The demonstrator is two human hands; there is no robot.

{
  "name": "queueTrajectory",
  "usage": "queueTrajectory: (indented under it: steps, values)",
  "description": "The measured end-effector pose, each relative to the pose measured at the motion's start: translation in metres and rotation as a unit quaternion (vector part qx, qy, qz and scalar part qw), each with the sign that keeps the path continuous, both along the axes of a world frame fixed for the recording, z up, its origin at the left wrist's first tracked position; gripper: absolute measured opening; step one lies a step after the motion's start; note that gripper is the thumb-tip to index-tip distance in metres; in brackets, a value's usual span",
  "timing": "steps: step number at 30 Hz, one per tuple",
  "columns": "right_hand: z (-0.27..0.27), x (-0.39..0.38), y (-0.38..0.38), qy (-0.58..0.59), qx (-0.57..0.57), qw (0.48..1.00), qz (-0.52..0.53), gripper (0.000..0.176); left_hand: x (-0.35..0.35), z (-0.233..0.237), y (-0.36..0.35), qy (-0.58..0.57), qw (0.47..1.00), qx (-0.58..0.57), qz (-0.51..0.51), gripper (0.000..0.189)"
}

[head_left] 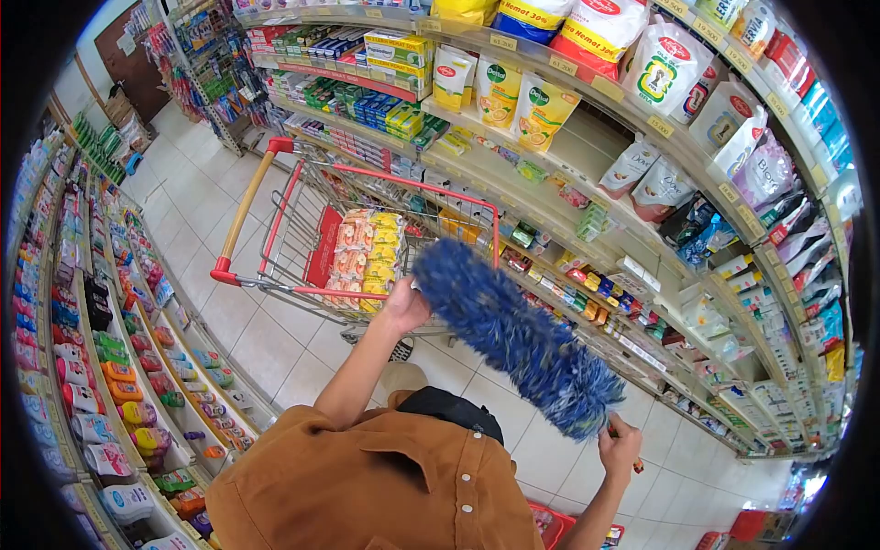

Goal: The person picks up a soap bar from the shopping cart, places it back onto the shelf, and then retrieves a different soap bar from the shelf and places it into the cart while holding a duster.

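Note:
A fluffy blue duster (522,339) stretches diagonally in front of my body. My left hand (406,307) is closed at its upper left end, with some fingertips hidden by the fibres. At the lower right end, my right hand (621,446) is closed around the handle, most of which is covered by the fingers. A small reddish bit of the handle pokes out below that fist. Just beyond my left hand stands a wire shopping cart (385,179) with red trim, carrying orange and yellow packs (367,252).
Ahead and to the right, a long shelf unit (587,170) holds pouches, boxes and soap packs. Another stocked shelf (119,367) curves along the left. White tiles (197,243) cover the aisle floor. Something red, perhaps a basket (550,527), is low beside my body.

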State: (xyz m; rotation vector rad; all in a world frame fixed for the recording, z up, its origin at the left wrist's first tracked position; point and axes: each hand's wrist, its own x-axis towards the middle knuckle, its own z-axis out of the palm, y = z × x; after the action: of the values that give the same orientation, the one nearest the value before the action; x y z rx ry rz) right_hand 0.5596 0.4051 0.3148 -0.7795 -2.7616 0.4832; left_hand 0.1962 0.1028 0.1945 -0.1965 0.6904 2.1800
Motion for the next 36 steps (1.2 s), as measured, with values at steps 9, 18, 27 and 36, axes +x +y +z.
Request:
queueTrajectory:
  steps: [9, 18, 27, 36]
  values:
    - [-0.032, -0.005, -0.002, 0.026, 0.011, 0.996, -0.088, 0.021, -0.034, -0.007, 0.019, -0.005, 0.998, 0.06, -0.012, 0.049]
    - [-0.152, 0.039, -0.057, 0.047, -0.177, 0.935, -0.304, 0.027, -0.156, -0.028, 0.066, 0.082, 0.99, -0.115, 0.013, 0.057]
    - [-0.189, 0.022, -0.199, 0.077, -0.209, 0.819, -0.528, 0.04, -0.331, -0.043, 0.152, 0.283, 0.899, -0.319, -0.103, 0.05]
    - [-0.234, 0.013, -0.349, -0.021, -0.297, 0.655, -0.694, 0.041, -0.471, -0.141, 0.22, 0.609, 0.679, -0.391, -0.123, 0.054]
